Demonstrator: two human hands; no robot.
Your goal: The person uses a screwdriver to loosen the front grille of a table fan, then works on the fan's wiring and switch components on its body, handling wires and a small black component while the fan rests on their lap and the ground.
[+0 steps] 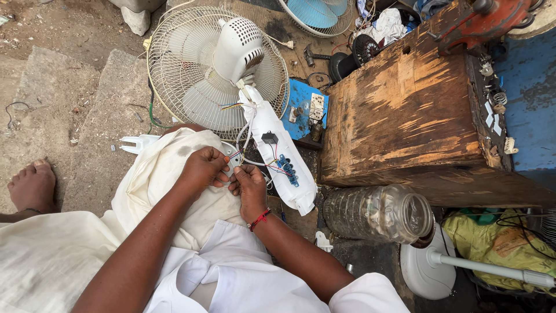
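Thin coloured wires [238, 155] are pinched between the fingers of the left hand [202, 168] and the right hand [249, 184], both bent inward over the lap. Just beyond the fingers lies the fan's opened white control housing [284, 156]; further beyond, a blue switch box [304, 107].

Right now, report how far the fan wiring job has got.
Done: the white fan housing lies open, its switch board and wires exposed. In hand: both hands, left hand and right hand, pinch the thin wires at their ends. Left: the housing is not yet closed.
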